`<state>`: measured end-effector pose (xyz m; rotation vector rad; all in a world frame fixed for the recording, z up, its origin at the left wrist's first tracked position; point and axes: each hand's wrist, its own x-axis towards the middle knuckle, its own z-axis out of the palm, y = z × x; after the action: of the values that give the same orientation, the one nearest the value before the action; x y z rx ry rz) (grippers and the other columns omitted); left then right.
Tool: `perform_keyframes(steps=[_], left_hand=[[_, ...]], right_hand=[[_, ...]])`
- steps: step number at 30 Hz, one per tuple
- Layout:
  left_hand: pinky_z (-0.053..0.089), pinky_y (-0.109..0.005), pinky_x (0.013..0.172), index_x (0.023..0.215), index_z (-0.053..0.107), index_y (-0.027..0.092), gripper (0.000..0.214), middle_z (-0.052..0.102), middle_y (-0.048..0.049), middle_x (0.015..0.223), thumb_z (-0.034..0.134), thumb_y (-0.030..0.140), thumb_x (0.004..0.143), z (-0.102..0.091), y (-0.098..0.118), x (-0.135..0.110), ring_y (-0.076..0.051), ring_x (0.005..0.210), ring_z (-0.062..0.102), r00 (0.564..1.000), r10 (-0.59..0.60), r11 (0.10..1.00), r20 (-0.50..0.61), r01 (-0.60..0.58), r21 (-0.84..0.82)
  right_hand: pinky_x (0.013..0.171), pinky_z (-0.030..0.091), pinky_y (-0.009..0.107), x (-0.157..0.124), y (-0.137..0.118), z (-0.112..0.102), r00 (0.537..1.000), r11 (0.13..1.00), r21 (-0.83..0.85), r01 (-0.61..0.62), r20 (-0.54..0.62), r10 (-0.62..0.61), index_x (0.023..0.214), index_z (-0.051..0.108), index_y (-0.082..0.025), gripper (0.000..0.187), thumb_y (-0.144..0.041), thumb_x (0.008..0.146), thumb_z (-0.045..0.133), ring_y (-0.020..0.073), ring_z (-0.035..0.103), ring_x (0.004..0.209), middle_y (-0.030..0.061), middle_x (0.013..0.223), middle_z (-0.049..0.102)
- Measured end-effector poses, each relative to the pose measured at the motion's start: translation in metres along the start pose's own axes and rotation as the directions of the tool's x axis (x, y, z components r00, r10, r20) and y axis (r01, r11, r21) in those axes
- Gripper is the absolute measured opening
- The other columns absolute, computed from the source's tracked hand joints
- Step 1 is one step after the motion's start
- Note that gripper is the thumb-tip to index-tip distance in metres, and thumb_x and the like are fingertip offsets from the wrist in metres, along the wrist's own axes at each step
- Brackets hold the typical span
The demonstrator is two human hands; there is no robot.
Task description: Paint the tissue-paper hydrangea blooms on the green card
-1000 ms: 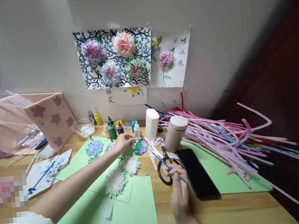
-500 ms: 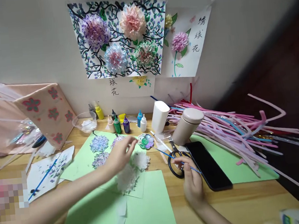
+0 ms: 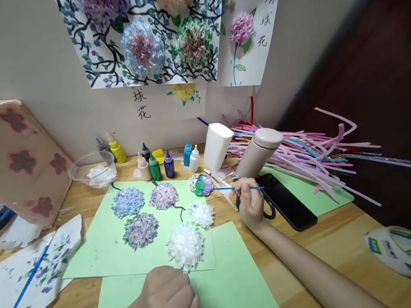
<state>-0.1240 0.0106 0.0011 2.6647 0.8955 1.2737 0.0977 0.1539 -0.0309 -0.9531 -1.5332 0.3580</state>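
Observation:
My right hand pinches a thin blue paintbrush, held nearly level. The brush's tip end touches or hovers at the edge of a small flower-shaped paint palette with green and purple paint. My left hand is closed, fingers curled, over the front green sheet; what it holds, if anything, is hidden. Just beyond it lies a white fringed paper flower, with a smaller white one behind. Blue, pink-purple and purple paper flowers lie on the back green sheet.
Paint bottles stand along the wall near a clear bowl. Scissors, a phone, a tumbler and pipe cleaners are at right. A tape roll sits front right; a second brush rests on stained paper at left.
My left hand has drawn back from beside the palette to the front green sheet and closed. My right hand has brought the brush's tip to the palette. The view has shifted downward.

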Motion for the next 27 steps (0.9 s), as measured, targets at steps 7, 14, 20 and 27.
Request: perform_keyframes(steps=[7, 14, 20, 27], left_hand=[[0.014, -0.032, 0.036, 0.061, 0.031, 0.024, 0.025, 0.037, 0.0037, 0.038, 0.04, 0.002, 0.07, 0.017, -0.013, -0.013, -0.014, 0.032, 0.026, 0.993, -0.11, 0.981, -0.048, 0.101, -0.163], [0.02, -0.03, 0.039, 0.062, 0.028, 0.023, 0.029, 0.036, 0.0041, 0.042, 0.039, 0.0, 0.075, 0.01, -0.014, -0.007, -0.013, 0.037, 0.029, 0.96, -0.272, 0.93, 0.069, 0.28, -0.237], [0.021, -0.029, 0.042, 0.062, 0.023, 0.022, 0.031, 0.027, 0.0052, 0.047, 0.038, 0.003, 0.082, 0.005, -0.013, -0.003, -0.012, 0.04, 0.025, 0.922, -0.372, 0.874, 0.11, 0.388, -0.292], [0.019, -0.028, 0.044, 0.061, 0.022, 0.022, 0.032, 0.024, 0.0054, 0.05, 0.039, 0.003, 0.081, 0.007, -0.013, -0.004, -0.011, 0.043, 0.023, 0.929, -0.342, 0.865, 0.141, 0.37, -0.34]], right_hand=[[0.066, 0.042, 0.031, -0.001, -0.004, -0.003, 0.992, 0.997, -0.059, 0.051, 0.122, -0.043, 0.078, 0.05, -0.022, 0.025, -0.026, 0.095, 0.033, 0.0154, 0.054, 0.068, 0.0006, 0.071, 0.054], [0.066, 0.043, 0.034, 0.0, -0.004, -0.005, 0.995, 0.999, -0.006, 0.051, 0.086, -0.05, 0.077, 0.051, -0.022, 0.024, -0.027, 0.094, 0.034, 0.0158, 0.055, 0.068, 0.0005, 0.069, 0.053], [0.056, 0.045, 0.031, -0.009, -0.015, -0.006, 0.998, 0.983, 0.171, -0.069, 0.025, 0.066, 0.081, 0.055, -0.022, 0.031, -0.039, 0.094, 0.034, 0.0167, 0.058, 0.064, 0.0018, 0.068, 0.06], [0.055, 0.05, 0.029, -0.016, -0.03, 0.003, 0.892, 0.825, 0.341, -0.451, 0.157, 0.423, 0.086, 0.054, -0.022, 0.021, -0.042, 0.088, 0.05, 0.0167, 0.063, 0.065, 0.0024, 0.072, 0.066]])
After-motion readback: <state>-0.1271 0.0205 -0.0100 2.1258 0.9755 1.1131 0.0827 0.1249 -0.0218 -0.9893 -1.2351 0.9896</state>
